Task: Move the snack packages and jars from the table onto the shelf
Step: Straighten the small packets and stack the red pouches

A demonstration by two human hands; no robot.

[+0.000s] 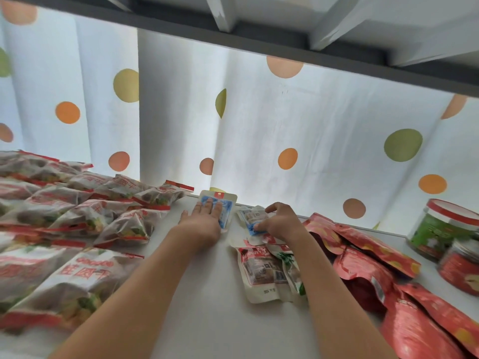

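Most snack packs were already lying on the white shelf board (202, 294), and two more were going down!
Left hand (204, 218) pressed flat-fingered on a small blue-and-white pouch (225, 207); right hand (281, 224) pinched a crumpled blue-labelled packet (252, 218); table stock unseen.

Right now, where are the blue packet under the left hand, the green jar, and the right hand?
Blue packet (225, 203): head view, blue print beside the fingertips.
Green jar (438, 229): head view, green label on its side.
Right hand (281, 222): head view, back of the hand.
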